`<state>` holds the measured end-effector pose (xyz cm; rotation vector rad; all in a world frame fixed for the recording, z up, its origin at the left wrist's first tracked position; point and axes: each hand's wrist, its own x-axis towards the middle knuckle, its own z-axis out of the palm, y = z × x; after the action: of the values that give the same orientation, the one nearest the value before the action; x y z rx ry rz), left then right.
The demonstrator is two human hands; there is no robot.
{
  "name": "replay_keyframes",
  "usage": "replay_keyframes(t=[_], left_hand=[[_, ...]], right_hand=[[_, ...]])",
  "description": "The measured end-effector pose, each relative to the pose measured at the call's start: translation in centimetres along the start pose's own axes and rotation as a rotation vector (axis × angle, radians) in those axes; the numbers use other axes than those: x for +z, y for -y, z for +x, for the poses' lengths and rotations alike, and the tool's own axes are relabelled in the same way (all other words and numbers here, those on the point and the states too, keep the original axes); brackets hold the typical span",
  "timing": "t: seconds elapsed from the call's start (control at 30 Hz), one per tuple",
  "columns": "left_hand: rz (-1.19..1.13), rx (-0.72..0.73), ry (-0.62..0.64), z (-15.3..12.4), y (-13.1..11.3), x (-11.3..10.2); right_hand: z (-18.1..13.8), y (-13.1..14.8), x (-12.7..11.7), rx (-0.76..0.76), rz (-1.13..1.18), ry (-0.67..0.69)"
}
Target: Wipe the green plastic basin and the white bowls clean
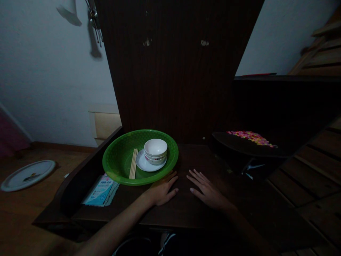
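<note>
My left hand (pixel 163 190) lies flat on the dark wooden desk (pixel 183 217), fingers stretched, just under the near right rim of a green plastic basin (pixel 114 167). Whether its fingertips touch the basin I cannot tell. My right hand (pixel 206 190) rests on the desk to the right, fingers spread, holding nothing. Inside the basin are a small stack of white bowls (pixel 156 147) on a white plate (pixel 144 164), and several wooden chopsticks (pixel 133 163) lying beside the plate at its left.
A blue and white packet (pixel 99 191) lies left of the basin, by the desk's raised side edge. On a dark shelf at right is a patch of small colourful pieces (pixel 252 137). A white oval lid-like object (pixel 28 175) lies on the floor at left. A dark panel (pixel 170 78) rises behind.
</note>
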<state>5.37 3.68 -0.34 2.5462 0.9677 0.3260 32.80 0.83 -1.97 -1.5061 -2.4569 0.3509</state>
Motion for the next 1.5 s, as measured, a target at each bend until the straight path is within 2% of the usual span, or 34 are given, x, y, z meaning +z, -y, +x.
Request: replay_keyframes(t=[0.63,0.83,1.17,1.5], left_hand=[[0.034,-0.024,-0.054,-3.4,2.1,-1.0],[0.027,-0.018,-0.062,-3.2,1.8,-0.7],[0.029,-0.005,-0.001,-2.0,0.3,-0.2],[0.026,0.013,0.031,-0.3,0.5,0.3]], right_hand=[[0.0,-0.4,0.5,-0.004,-0.017,-0.008],[0.1,-0.6,1.0,-0.018,-0.033,-0.046],[-0.4,1.0,0.7,-0.062,-0.039,0.021],[-0.8,0.2,0.1,-0.026,-0.059,0.013]])
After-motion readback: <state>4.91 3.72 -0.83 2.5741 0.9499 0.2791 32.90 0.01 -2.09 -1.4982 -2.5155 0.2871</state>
